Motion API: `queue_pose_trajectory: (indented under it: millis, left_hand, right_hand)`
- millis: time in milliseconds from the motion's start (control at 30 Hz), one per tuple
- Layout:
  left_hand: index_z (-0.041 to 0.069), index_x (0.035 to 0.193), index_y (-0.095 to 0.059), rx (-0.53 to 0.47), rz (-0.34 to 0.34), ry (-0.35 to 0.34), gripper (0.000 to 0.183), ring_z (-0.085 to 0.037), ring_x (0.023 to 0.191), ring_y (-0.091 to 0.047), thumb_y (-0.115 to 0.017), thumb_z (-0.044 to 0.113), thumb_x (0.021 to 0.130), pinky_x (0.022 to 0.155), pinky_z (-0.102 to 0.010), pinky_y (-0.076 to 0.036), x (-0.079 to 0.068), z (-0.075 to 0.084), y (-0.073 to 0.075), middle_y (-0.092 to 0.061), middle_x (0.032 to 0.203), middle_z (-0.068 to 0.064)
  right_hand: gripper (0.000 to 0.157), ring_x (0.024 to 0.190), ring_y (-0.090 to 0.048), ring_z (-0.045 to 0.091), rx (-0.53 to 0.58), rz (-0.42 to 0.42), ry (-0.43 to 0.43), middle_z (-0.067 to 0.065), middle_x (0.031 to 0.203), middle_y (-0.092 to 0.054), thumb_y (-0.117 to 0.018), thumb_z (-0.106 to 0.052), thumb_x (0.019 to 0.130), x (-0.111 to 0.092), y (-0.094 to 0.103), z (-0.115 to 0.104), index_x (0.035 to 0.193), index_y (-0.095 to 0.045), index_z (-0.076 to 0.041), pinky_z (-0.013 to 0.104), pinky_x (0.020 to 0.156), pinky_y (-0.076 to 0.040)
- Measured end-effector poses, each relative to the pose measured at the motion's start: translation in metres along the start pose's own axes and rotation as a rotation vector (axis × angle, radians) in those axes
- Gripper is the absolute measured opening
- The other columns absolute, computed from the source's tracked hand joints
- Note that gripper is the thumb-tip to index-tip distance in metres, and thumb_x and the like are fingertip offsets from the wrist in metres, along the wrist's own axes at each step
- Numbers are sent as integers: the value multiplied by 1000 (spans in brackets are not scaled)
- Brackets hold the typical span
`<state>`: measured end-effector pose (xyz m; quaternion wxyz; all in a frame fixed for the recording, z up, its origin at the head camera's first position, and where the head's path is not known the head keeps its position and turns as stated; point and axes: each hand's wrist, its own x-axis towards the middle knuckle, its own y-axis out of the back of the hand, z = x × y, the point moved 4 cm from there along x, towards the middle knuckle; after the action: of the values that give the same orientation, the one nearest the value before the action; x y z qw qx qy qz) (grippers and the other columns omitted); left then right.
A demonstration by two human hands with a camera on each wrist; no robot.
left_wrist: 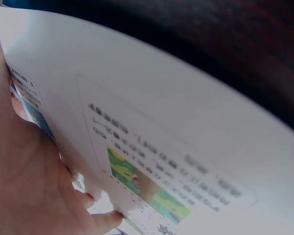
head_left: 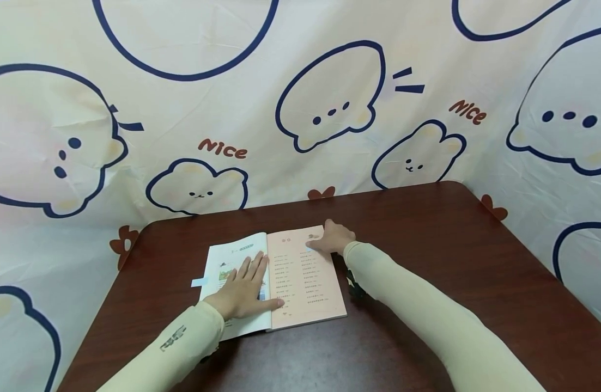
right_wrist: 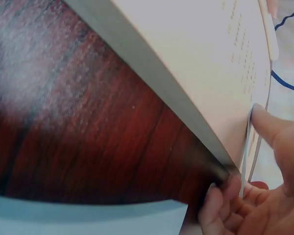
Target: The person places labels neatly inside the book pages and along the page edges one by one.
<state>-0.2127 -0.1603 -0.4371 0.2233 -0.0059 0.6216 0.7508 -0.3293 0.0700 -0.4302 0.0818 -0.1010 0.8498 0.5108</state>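
An open book [head_left: 305, 283] lies on the table, its left page white with colour pictures and its right page pale pink with columns of printed lines. My left hand [head_left: 243, 291] rests with fingers spread on the left page, the thumb reaching over the fold onto the pink page. At the upper right corner of the book is my right hand [head_left: 333, 238]. Its thumb lies over the pink page, and its other fingers are curled at the outer edge. Between them it pinches a thin pale blue paper strip [right_wrist: 246, 147] at the page edge.
The brown table [head_left: 403, 218] surrounds the book. A light blue tab [head_left: 199, 282] sticks out from the left page's outer edge. Behind the table hangs a cloth [head_left: 261, 109] printed with cartoon outlines. A pale blue flat piece [right_wrist: 88, 218] shows low in the right wrist view.
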Motion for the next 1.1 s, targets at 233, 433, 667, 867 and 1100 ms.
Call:
queue_pose_trajectory:
  millis: [233, 433, 667, 867, 1100]
  left_hand:
    - [6, 163, -3, -1, 7, 0, 117, -42, 158, -5, -51, 80, 87, 122, -67, -14, 1, -1, 0, 2, 173, -12]
    - [5, 163, -5, -24, 16, -12, 117, -43, 158, -5, -52, 80, 86, 122, -67, -12, 2, -1, -3, 0, 173, -13]
    - [6, 163, -6, -25, 20, 1, 116, -43, 158, -6, -54, 78, 86, 122, -68, -14, -1, 1, 0, -1, 173, -12]
    - [6, 163, -6, -17, 19, 1, 116, -43, 158, -7, -54, 78, 86, 121, -68, -15, 0, 0, 0, -1, 173, -12]
    - [6, 163, -5, -12, 16, 10, 117, -43, 158, -7, -54, 79, 86, 121, -69, -15, 0, 0, -1, -1, 173, -12]
  right_hand:
    - [37, 75, -56, 21, 147, -79, 42, 9, 93, -54, -70, -32, 95, 0, 7, 9, 108, -50, -5, 29, 61, -50]
    - [25, 67, -50, 19, 242, -128, 97, 8, 86, -51, -68, -18, 98, 5, 8, 21, 105, -49, -4, 28, 58, -45]
    - [26, 68, -57, 20, 260, -122, 160, 11, 90, -60, -71, -14, 95, 4, 10, 24, 113, -56, -2, 27, 57, -49]
    - [49, 71, -57, 20, 114, -47, 90, 8, 90, -60, -77, -43, 87, 5, 0, 17, 112, -53, -7, 33, 67, -45]
    - [89, 98, -64, 27, -24, -13, 66, 11, 113, -67, -77, -55, 82, 2, -4, 6, 144, -42, -2, 47, 91, -48]
